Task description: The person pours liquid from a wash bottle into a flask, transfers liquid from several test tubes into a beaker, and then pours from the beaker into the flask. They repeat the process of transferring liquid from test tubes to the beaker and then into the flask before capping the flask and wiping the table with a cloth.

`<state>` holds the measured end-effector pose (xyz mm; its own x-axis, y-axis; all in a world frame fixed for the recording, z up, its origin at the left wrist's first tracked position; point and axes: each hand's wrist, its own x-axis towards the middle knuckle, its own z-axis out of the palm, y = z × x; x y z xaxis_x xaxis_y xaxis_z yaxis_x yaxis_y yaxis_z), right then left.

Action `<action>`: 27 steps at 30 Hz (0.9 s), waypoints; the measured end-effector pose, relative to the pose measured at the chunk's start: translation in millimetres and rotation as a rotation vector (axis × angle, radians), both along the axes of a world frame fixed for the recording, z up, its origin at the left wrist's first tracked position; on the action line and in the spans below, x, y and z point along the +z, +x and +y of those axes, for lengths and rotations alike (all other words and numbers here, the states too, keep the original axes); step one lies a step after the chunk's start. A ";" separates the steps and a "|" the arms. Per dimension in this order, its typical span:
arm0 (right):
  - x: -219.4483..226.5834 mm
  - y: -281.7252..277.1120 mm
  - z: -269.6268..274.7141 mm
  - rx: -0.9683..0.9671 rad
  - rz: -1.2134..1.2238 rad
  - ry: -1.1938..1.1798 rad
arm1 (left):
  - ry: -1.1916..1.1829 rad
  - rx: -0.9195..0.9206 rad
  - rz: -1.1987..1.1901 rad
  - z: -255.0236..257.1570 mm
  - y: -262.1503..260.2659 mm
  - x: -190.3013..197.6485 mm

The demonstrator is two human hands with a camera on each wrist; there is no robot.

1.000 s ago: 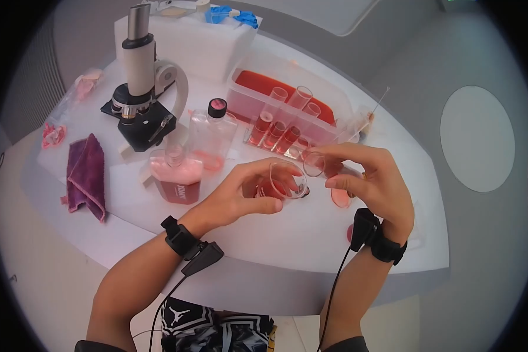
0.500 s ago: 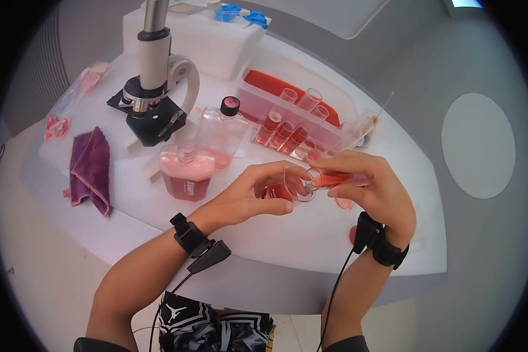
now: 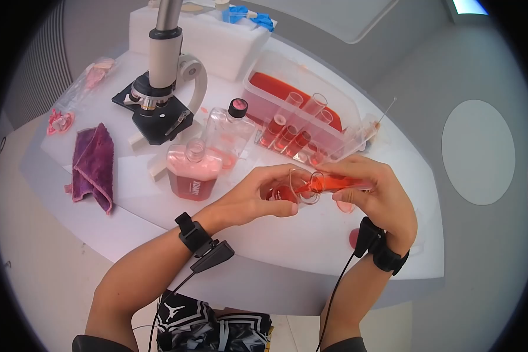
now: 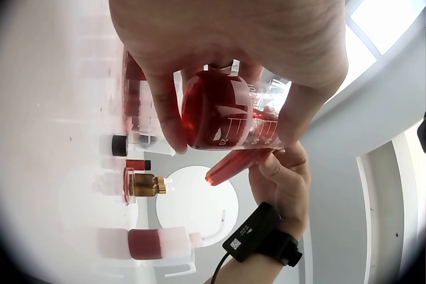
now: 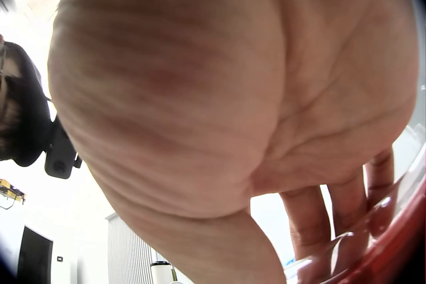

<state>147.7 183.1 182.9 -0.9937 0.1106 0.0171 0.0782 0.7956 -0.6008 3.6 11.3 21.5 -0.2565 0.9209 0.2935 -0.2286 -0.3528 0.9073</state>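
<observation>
My left hand [image 3: 255, 196] grips a glass beaker [image 4: 219, 107] with white graduations, thumb on one side and fingers round the other. Red liquid lies in the beaker. In my right hand [image 3: 381, 193] a test tube [image 3: 341, 183] of red liquid is pinched between thumb and fingers. The tube lies nearly level, its mouth inside the beaker's rim, and red liquid runs from it into the beaker. Close by stands a rack of test tubes [image 3: 287, 139] with red liquid. The right wrist view shows mostly palm, with curved red-tinted glass [image 5: 393, 244] at the lower right.
A clear plastic box [image 3: 255, 97] of red liquid stands behind the rack. To the left are an open pink bottle [image 3: 193, 179], a black-capped bottle [image 3: 224, 138], a microscope [image 3: 164, 64] and a purple cloth [image 3: 94, 170]. A wash bottle [image 4: 156, 243] and brown dropper bottle [image 4: 145, 185] also stand there.
My right hand has tipped the test tube over to nearly level and brought its mouth into the beaker. Red liquid now flows out. The head view has shifted slightly.
</observation>
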 end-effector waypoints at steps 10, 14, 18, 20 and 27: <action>-1.1 -1.9 -0.8 0.037 0.051 0.015 | 0.030 0.037 0.005 3.6 2.6 -3.9; -1.8 -0.9 -0.1 0.046 0.062 -0.002 | 0.030 0.039 0.005 1.5 3.4 1.2; -9.0 -2.4 3.0 0.042 0.074 -0.060 | 0.015 0.043 -0.019 -0.4 3.9 1.9; -9.9 -4.0 4.7 0.061 0.097 -0.045 | 0.011 0.037 -0.023 0.3 3.7 2.1; -10.0 -6.8 13.0 -0.057 0.140 -0.080 | 0.018 0.048 0.050 -0.3 3.1 5.0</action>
